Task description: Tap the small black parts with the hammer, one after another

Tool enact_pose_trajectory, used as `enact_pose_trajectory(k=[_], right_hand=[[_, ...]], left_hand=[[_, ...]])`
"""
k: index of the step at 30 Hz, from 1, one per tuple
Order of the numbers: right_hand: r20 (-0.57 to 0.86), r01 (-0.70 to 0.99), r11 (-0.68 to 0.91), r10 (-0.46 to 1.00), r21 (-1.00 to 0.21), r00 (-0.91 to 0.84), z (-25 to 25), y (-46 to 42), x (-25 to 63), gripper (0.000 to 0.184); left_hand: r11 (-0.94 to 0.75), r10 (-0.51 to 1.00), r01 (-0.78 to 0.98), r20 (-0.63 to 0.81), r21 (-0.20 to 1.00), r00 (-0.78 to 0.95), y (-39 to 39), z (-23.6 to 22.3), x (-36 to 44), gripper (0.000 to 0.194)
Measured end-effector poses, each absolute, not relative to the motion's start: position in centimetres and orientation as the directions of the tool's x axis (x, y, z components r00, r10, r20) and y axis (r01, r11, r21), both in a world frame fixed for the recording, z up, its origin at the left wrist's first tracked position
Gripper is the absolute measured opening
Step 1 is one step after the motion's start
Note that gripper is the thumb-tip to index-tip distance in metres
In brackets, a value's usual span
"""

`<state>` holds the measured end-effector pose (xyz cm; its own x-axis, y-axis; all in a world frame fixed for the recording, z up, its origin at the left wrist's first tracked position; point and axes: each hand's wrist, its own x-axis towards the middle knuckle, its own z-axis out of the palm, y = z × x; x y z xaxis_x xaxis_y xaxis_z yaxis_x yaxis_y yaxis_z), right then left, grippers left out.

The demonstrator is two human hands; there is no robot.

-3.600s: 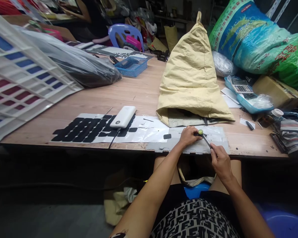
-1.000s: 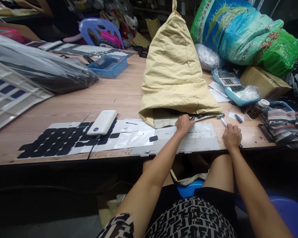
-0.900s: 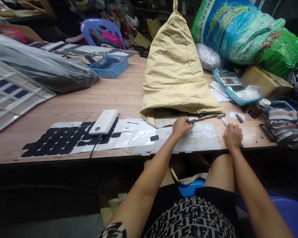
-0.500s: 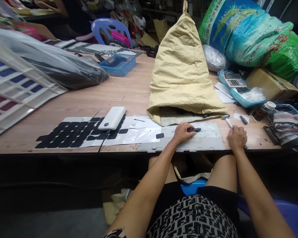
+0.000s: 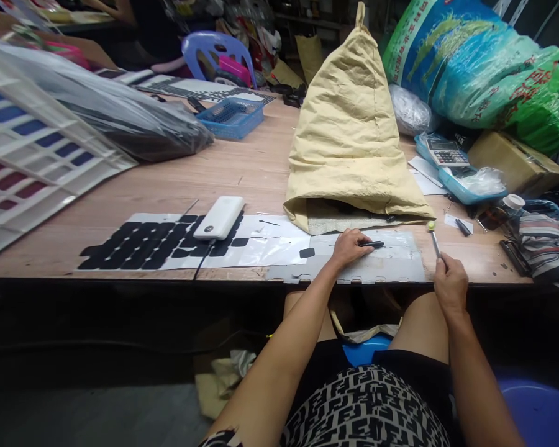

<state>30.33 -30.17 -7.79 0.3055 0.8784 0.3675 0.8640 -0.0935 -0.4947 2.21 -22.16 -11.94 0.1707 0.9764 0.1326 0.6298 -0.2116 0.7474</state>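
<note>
My left hand is closed on a slim black pen-like piece, whose exact kind I cannot tell. Beneath that hand lies a pale grey translucent board along the table's front edge. To the right, my right hand grips a small hammer, its metal shaft pointing away from me and its yellowish face toward the camera. The hammer is raised beside the board's right end. Just beyond the board stands a tan cloth bag, its open bottom edge showing dark contents.
Left of the board lie a sheet of black stickers and a white power bank with a cable. A blue basket and plastic-wrapped bundle sit farther back. At right are a calculator, a carton and striped cloth.
The right hand has turned the hammer, so its head now faces the camera rather than lying sideways. My left hand keeps hold of the black piece. The whole view has shifted slightly.
</note>
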Motion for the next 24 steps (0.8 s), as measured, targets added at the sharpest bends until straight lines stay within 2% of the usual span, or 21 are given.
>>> enact_pose_trajectory(k=[2,4,9,14,21,24], right_hand=[[0.371,0.799,0.088,0.912,-0.595,0.175,-7.8,-31.2,28.2,0.037],[0.347,0.738,0.192,0.936,-0.647,0.061,-7.8,-32.0,26.0,0.035],[0.402,0.721,0.323,0.913,-0.613,-0.067,-8.5,-32.8,22.4,0.034],[0.424,0.777,0.325,0.902,-0.539,-0.083,-9.5,-32.9,22.1,0.034],[0.469,0.793,0.319,0.882,-0.52,-0.047,-9.2,-33.0,23.0,0.034],[0.426,0.796,0.288,0.904,-0.533,-0.042,-9.3,-33.0,23.2,0.035]], left_hand=[[-0.209,0.977,0.627,0.135,0.751,0.164,-22.2,-12.0,2.2,0.022],[-0.212,0.977,0.632,0.14,0.745,0.162,-22.2,-12.1,2.2,0.023],[-0.245,0.969,0.648,0.164,0.722,0.183,-22.1,-12.2,2.1,0.023],[-0.263,0.965,0.663,0.183,0.701,0.19,-21.9,-12.4,2.1,0.022],[-0.246,0.969,0.666,0.169,0.704,0.18,-22.0,-12.3,2.2,0.023],[-0.236,0.972,0.671,0.157,0.703,0.177,-22.1,-12.1,2.2,0.024]])
